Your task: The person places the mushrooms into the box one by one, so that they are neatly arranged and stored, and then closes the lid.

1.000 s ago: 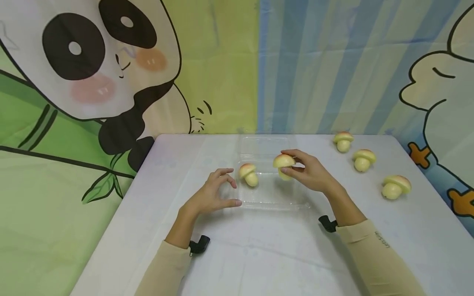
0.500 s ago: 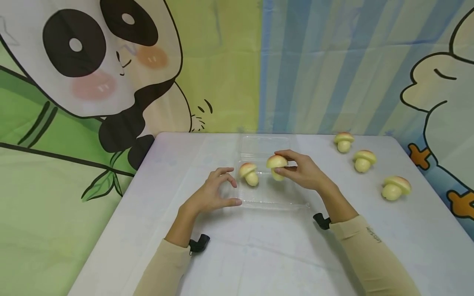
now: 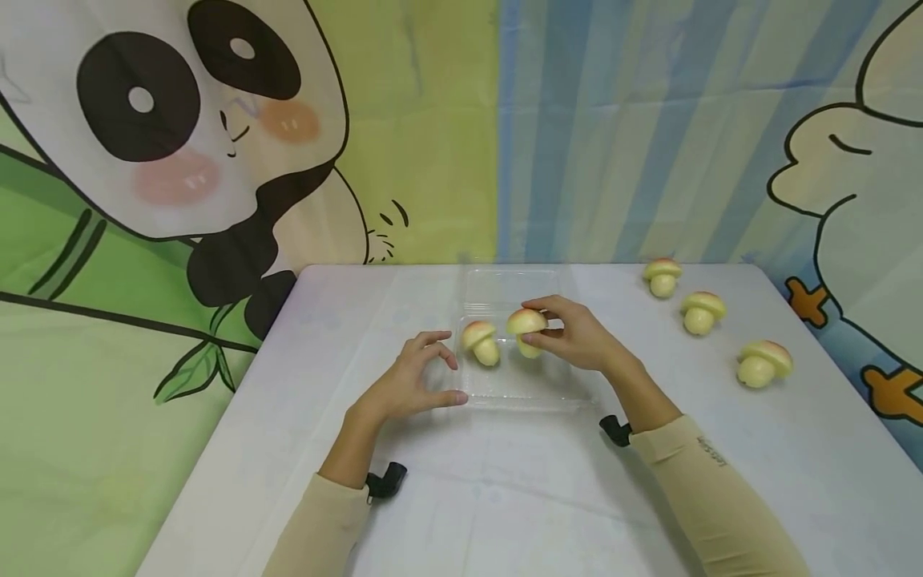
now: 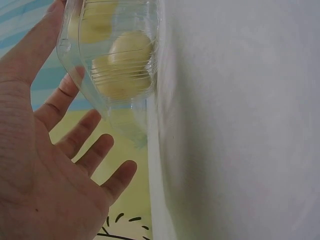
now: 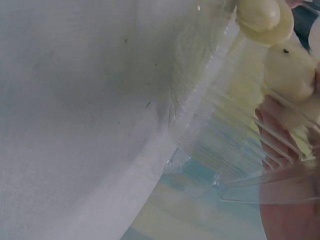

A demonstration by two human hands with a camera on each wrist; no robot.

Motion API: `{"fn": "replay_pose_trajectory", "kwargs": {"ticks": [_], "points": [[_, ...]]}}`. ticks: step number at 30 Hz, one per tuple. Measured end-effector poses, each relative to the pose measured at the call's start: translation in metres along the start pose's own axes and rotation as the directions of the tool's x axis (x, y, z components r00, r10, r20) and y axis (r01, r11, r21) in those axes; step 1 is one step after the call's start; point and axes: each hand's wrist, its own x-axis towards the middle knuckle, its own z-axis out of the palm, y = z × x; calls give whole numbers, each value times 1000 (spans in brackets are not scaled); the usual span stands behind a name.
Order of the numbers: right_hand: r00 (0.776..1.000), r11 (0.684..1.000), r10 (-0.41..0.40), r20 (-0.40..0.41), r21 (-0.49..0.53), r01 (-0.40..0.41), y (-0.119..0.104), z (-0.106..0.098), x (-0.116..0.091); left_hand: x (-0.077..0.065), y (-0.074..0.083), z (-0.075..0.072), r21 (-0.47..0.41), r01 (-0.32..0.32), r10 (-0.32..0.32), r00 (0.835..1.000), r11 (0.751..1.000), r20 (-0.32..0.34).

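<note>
A clear plastic clamshell box [image 3: 522,391] lies on the table with its lid folded back. One toy mushroom [image 3: 481,343], yellowish with a reddish cap top, leans inside at the box's left. My right hand [image 3: 577,333] pinches a second toy mushroom [image 3: 526,323] by its cap between thumb and fingers, over the box and close beside the first one. At the box's left side is my left hand [image 3: 407,381], fingers spread and slightly bent, fingertips right at the rim. In the left wrist view the left hand [image 4: 60,145] has its palm bare, with the box wall [image 4: 125,65] near the fingertips.
Three more toy mushrooms stand on the right of the white table [image 3: 505,497]: one far back [image 3: 663,277], a middle one [image 3: 702,312] and a nearer, tilted one [image 3: 764,365]. The box lid [image 3: 512,287] lies toward the printed backdrop [image 3: 433,128].
My right hand has moved left with its mushroom, bringing it closer to the one in the box. The left hand has stayed at the box's left side.
</note>
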Motion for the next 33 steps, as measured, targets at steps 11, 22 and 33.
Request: {"fn": "replay_pose_trajectory", "kwargs": {"ticks": [11,22,33], "points": [[996,995,88,6,-44,-88,6,6,1,0,1,2,1,-11,11,1000,1000,8],[999,995,36,0,-98,-36,4,9,7,0,2,1,2,-10,10,1000,1000,3],[999,988,19,32,-153,-14,-1,16,13,0,1,1,8,-5,5,1000,1000,-2]]}}
